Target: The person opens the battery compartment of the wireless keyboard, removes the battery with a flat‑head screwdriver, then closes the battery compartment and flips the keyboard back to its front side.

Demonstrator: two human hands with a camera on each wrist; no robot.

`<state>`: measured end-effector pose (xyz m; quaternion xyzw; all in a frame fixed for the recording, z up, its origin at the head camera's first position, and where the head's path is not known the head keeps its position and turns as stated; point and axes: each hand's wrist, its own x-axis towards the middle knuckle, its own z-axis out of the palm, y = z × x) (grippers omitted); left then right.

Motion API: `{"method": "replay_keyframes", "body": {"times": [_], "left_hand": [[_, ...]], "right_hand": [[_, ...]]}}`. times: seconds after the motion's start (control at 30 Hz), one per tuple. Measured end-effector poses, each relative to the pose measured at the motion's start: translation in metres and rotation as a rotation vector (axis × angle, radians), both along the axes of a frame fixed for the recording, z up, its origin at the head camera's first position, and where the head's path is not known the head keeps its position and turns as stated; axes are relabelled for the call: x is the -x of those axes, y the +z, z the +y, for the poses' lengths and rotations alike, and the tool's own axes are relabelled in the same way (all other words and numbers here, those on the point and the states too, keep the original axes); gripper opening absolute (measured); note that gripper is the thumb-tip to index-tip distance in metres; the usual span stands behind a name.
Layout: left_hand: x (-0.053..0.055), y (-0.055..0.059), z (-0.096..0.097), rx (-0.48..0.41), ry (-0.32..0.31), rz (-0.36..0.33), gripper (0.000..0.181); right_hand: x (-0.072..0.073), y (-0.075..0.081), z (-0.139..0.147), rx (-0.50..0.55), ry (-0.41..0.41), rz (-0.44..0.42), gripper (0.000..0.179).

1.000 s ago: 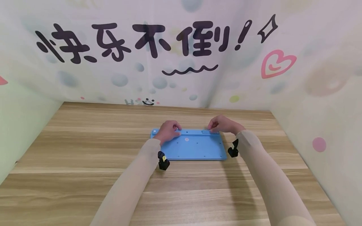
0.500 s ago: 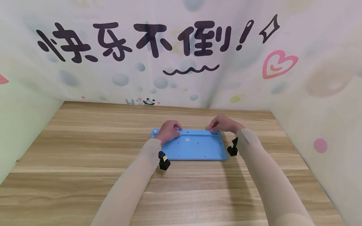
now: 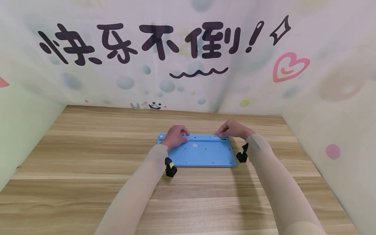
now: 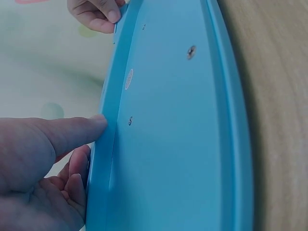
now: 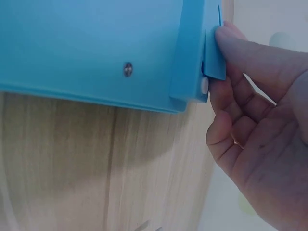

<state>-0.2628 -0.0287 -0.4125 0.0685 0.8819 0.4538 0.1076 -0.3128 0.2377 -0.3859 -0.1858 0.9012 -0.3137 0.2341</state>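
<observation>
A light-blue keyboard lies face down on the table, its underside with small screws facing up. My left hand grips the raised bar along its far edge. In the left wrist view the left thumb presses on top of that bar, with the other fingers curled behind it. At the bar's right end, my right hand pinches a small blue battery cover. The right wrist view shows this cover tilted, one end lifted off the bar beside a white rubber foot. The compartment under it is hidden.
The wood-grain table extends around the keyboard on all sides. Behind it hangs a pale printed curtain with dark characters, and similar pale walls stand at left and right. A small black camera is strapped to the left wrist, another on the right.
The battery cover lay flat in the bar a second ago; now it is tilted up between my right thumb and fingers. My left hand and the keyboard have stayed in place.
</observation>
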Motion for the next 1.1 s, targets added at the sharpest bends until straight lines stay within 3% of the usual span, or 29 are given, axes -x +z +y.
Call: {"method": "replay_keyframes", "body": {"times": [0.43,0.8,1.1], "left_hand": [[-0.0010,0.0003,-0.0008,0.009,-0.003,0.005,0.013],[-0.0004,0.0008,-0.0015,0.016,-0.013,0.019,0.013],[-0.0019,0.0035,-0.0004,0.017,-0.013,0.007,0.014]], "right_hand": [[0.0004,-0.0079,0.0047,0.054,-0.018,0.001,0.014],[0.0046,-0.0080,0.0041,0.058,-0.051,-0.056,0.016],[0.0089,-0.0041,0.0008,-0.006,-0.066,-0.070,0.014]]}}
